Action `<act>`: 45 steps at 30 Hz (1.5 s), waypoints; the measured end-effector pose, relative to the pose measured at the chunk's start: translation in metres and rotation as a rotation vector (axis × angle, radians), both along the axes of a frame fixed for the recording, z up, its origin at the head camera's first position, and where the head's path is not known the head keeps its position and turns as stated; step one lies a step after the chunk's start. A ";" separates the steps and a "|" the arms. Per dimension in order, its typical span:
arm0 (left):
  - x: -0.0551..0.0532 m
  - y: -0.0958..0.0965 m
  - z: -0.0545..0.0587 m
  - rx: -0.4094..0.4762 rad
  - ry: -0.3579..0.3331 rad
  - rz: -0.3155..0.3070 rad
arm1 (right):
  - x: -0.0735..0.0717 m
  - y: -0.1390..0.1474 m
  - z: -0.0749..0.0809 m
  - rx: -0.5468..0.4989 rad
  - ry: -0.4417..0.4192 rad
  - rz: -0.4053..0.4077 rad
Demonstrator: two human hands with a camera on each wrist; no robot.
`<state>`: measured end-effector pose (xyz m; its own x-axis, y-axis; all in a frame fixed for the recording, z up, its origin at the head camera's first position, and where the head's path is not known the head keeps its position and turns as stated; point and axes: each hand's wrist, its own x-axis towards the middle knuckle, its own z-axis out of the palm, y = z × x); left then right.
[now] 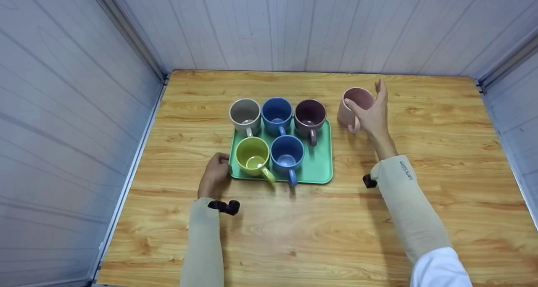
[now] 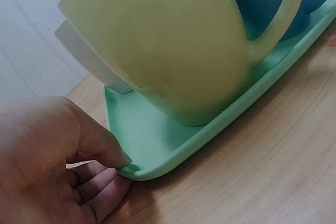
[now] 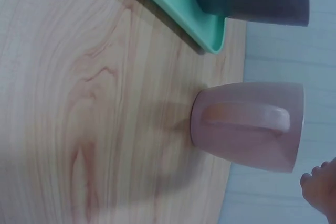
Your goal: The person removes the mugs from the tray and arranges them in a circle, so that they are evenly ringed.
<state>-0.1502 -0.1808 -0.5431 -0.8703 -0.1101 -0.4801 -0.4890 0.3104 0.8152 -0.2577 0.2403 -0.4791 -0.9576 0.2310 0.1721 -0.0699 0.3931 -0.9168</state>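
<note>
Seen from above, a wooden bench (image 1: 441, 186) carried a green tray (image 1: 319, 165) with five upright mugs in two rows. The far row, left to right, had a grey mug (image 1: 245, 111), a blue mug (image 1: 276, 110) and a maroon mug (image 1: 310, 111). The near row had a yellow-green mug (image 1: 252, 154) and a second blue mug (image 1: 287, 150), with bare tray to its right.

Beyond the tray's right side, a pink mug (image 1: 347, 115) appeared to stand upright on the bench, its handle (image 3: 247, 117) toward the person. The person's right hand (image 1: 374, 114) was at this mug with thumb and fingers spread wide apart: the thumb crossed the rim's near left in the head view, and the fingertips reached past its right side. Whether skin met the mug could not be told.

The left hand (image 1: 217, 168) was clamped on the tray's near left corner, thumb over the edge and fingers outside it.

Handling this well probably called for closing thumb and fingers evenly on opposite sides of the pink mug, keeping it level and clear of the maroon mug, the nearest one. A light, steady pinch at the corner seemed best, since tilting the tray might knock the closely set mugs together.
</note>
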 end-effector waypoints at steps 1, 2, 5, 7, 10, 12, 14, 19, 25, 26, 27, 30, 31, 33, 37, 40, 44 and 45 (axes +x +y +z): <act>0.000 0.000 0.000 -0.010 0.001 -0.004 | 0.000 -0.001 0.002 -0.005 0.011 0.005; 0.000 0.000 0.001 -0.016 -0.001 -0.007 | 0.001 -0.003 0.005 -0.012 0.020 0.013; -0.001 0.000 0.001 -0.041 -0.004 -0.015 | 0.008 -0.011 0.018 -0.040 0.036 0.039; -0.001 0.000 0.000 -0.031 -0.012 -0.009 | 0.014 -0.018 0.030 -0.060 0.037 0.058; -0.002 0.000 -0.001 -0.010 -0.028 0.006 | 0.022 -0.028 0.041 -0.086 0.039 0.084; -0.002 0.000 -0.002 0.005 -0.041 0.019 | 0.024 -0.033 0.044 -0.090 0.048 0.102; -0.002 0.000 -0.002 0.018 -0.049 0.029 | 0.026 -0.038 0.046 -0.104 0.069 0.123; 0.000 0.000 -0.001 0.020 -0.039 0.036 | 0.032 -0.050 0.051 -0.110 0.119 0.169; 0.000 0.001 0.000 0.071 -0.034 0.061 | 0.038 -0.060 0.055 -0.071 0.107 0.209; 0.000 0.001 0.000 0.065 -0.032 0.056 | 0.039 -0.061 0.055 -0.065 0.108 0.215; 0.000 0.000 -0.001 0.058 -0.031 0.052 | 0.039 -0.062 0.055 -0.063 0.108 0.220; 0.000 0.000 0.000 0.017 -0.025 0.030 | 0.041 -0.065 0.053 -0.033 0.135 0.229; 0.000 0.000 0.000 0.006 -0.024 0.025 | 0.041 -0.066 0.052 -0.026 0.149 0.232; 0.000 0.001 0.000 -0.011 -0.022 0.020 | 0.042 -0.068 0.049 -0.017 0.173 0.242; 0.000 0.001 -0.001 0.002 -0.016 0.031 | 0.044 -0.071 0.044 -0.028 0.184 0.275; 0.000 0.002 -0.001 0.014 -0.008 0.038 | 0.045 -0.073 0.040 -0.032 0.166 0.295; 0.000 0.002 -0.001 -0.009 -0.006 0.028 | 0.044 -0.073 0.031 -0.022 0.141 0.314; 0.000 0.002 -0.001 -0.018 -0.006 0.025 | 0.042 -0.073 0.025 -0.016 0.139 0.318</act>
<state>-0.1504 -0.1784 -0.5443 -0.8642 -0.1402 -0.4832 -0.5017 0.3123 0.8067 -0.2162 0.1674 -0.4536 -0.9497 -0.0718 0.3049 -0.3116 0.3167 -0.8959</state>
